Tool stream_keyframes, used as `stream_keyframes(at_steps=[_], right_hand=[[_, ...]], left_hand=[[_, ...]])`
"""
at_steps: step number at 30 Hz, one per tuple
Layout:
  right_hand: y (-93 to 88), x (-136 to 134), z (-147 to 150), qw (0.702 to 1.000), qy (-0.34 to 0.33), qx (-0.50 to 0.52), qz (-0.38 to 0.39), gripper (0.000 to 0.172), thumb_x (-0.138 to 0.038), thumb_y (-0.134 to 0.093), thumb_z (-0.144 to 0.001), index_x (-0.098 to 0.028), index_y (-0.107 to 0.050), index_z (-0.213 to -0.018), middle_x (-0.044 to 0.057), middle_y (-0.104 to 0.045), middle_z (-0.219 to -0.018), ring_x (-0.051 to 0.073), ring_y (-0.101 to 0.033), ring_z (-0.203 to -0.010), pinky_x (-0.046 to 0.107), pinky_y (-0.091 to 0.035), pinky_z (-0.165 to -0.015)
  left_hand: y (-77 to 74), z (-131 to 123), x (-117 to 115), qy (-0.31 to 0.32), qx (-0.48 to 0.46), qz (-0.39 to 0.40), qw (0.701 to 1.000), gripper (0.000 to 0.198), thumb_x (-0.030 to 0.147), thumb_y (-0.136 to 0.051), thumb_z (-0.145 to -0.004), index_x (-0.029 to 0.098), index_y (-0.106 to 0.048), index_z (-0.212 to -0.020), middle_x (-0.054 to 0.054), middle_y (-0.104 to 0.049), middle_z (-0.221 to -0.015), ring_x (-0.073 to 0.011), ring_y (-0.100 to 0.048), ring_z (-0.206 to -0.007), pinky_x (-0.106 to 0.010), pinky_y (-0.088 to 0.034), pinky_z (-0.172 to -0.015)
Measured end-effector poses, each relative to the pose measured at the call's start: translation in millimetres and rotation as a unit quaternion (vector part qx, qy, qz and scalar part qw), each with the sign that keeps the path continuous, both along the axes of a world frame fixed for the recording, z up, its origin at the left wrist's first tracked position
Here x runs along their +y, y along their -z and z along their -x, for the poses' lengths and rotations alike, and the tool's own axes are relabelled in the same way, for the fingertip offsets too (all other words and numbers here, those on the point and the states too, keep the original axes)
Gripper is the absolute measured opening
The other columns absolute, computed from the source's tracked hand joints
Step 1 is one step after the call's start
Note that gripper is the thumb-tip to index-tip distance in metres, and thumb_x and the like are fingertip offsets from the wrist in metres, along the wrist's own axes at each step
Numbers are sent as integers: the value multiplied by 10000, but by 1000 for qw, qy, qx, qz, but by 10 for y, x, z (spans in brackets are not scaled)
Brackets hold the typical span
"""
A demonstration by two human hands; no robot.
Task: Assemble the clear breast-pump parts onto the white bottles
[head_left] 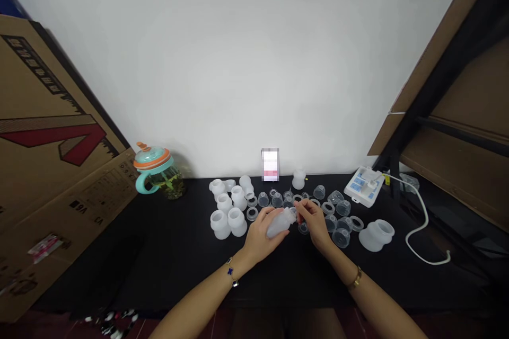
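The person's left hand (262, 233) is closed around a translucent white bottle (279, 224) and holds it just above the black table (170, 243), near the centre of the front edge. The bottle lies tilted, with its mouth turned toward the right hand (316, 222), which appears to put the neck within reach of the other fingers. The right hand's fingertips are drawn together at that mouth. Whether they pinch a small part or only touch the neck cannot be told, as the spot is blurred. Loose stock lies in an arc just beyond both hands, sorted by kind. A cluster of upright white bottles (228, 212) stands to the left. Clear domed caps (341, 237) and flat rings (328, 208) are scattered behind and to the right. One wider white bottle (376, 234) rests on its side further right. This layout appears to keep each kind within a short reach. A single small bottle (298, 179) stands apart at the wall, beside a blurred card (270, 164). A teal and orange drinking jug (157, 172) sits well to the left, clear of the parts. A white power strip (363, 185) with its cable (421, 228) occupies the back right corner. A cardboard box (51, 143) leans at the left.
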State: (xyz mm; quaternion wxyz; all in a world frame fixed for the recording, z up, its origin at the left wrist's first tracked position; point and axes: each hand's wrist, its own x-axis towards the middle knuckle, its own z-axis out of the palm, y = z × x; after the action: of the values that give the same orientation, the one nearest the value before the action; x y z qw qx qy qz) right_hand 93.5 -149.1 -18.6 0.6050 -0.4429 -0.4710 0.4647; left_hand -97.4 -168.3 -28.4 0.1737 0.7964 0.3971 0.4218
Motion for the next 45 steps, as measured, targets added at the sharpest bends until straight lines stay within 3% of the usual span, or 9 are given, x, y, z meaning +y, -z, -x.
stream_keyframes(at_steps=[5,8,19,28,45], right_hand=[[5,6,2,999,-34,12,21,369,-557,-749,-784,-201,-730,-875,-24,-555,-603,126,-494,-501,239,-396,-444],[14,10,-15,999,-45,-5,27,400,-570,-730,-796,-190,-769,-911,-5,-569,-624,139,-519,-532,246,-417,-460],[32,28,-29,999,-9,-46,-2,339,-521,-716,-810,-190,-783,-780,-13,-535,-558,130,-465,-502,260,-386,-480],[65,36,-42,997,10,-76,-24,354,-473,-699,-841,-199,-686,-616,-25,-508,-521,137,-468,-510,265,-377,-508],[50,23,-50,995,31,-95,-16,403,-490,-712,-820,-211,-622,-543,-32,-494,-470,136,-427,-486,279,-332,-521]], left_hand=[[-5,4,35,3,-42,32,999,489,324,-721,-860,255,-579,-1322,-106,-600,-1264,-271,-605,-1151,-465,-522,-1011],[-7,4,44,9,-51,45,998,492,309,-734,-850,263,-584,-1316,-98,-597,-1262,-267,-602,-1150,-462,-518,-1011],[31,11,37,10,-24,16,1000,515,330,-722,-858,253,-561,-1342,-104,-593,-1275,-264,-609,-1150,-457,-526,-1011],[42,2,24,1,-4,5,1000,523,334,-721,-855,248,-562,-1346,-115,-595,-1294,-271,-614,-1157,-460,-537,-1014],[-8,-15,3,0,-5,-11,1000,519,317,-739,-838,238,-573,-1323,-104,-619,-1262,-260,-637,-1135,-440,-552,-1004]])
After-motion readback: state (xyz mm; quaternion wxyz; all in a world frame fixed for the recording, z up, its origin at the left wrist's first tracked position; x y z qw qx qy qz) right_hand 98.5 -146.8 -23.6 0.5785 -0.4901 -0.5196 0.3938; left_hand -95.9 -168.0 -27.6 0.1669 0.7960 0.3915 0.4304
